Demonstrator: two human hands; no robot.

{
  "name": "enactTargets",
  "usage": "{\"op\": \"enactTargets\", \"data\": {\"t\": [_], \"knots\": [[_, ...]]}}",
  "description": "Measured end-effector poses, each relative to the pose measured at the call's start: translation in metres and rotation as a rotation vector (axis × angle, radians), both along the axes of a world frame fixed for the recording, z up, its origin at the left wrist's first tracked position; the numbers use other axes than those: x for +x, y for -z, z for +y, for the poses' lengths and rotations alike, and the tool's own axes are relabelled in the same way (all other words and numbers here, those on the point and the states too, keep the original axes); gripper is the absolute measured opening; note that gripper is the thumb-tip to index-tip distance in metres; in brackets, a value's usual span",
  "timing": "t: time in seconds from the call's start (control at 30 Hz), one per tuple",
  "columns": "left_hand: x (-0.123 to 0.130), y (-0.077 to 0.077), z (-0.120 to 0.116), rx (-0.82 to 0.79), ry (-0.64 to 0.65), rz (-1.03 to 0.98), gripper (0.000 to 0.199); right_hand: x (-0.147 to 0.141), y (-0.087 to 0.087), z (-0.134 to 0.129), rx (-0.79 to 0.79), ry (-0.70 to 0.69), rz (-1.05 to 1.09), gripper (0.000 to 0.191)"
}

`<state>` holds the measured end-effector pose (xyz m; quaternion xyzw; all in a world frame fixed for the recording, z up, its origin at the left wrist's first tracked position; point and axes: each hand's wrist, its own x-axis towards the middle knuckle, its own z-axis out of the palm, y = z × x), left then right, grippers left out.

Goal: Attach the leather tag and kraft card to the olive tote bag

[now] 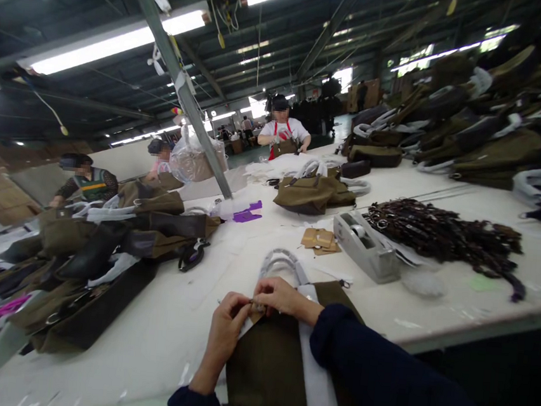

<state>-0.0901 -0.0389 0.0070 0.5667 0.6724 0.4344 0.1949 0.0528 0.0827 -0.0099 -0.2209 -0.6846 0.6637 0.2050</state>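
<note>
An olive-green bag (266, 368) lies before me at the table's near edge, with grey-wrapped handles (284, 257) standing up behind my hands. A white padded strip (318, 373) runs down over its right part. At the bag's top edge, my left hand (225, 333) is closed, thumb and fingers pinching a small tan card (256, 316). My right hand (285, 299) reaches across from the right, its fingertips pressed together at the upper end of that same card. The fingers partly cover the card, and any cord on it is too small to make out.
Small tan cards (319, 239) lie beyond the bag, beside a grey tape dispenser (366, 247). Dark straps with metal rings (439, 235) are heaped at the right. Olive bags pile up at left (104, 244) and back right (496, 148). Co-workers (284, 131) stand across the table.
</note>
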Motion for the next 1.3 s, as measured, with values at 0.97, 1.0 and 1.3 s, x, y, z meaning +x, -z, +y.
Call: {"op": "enactTargets", "data": {"t": [0.97,1.0,1.3], "knots": [[0.003,-0.001,0.006,-0.088,0.052,0.25,0.014,-0.005,0.013,-0.002,0.186,0.034,-0.097,0.008],[0.002,0.0,0.006,-0.087,0.039,0.225,0.013,-0.005,0.014,-0.002,0.174,0.03,-0.094,0.008],[-0.002,0.002,0.005,-0.087,0.088,0.149,0.017,-0.006,0.023,0.002,0.149,-0.008,-0.079,0.006]]}}
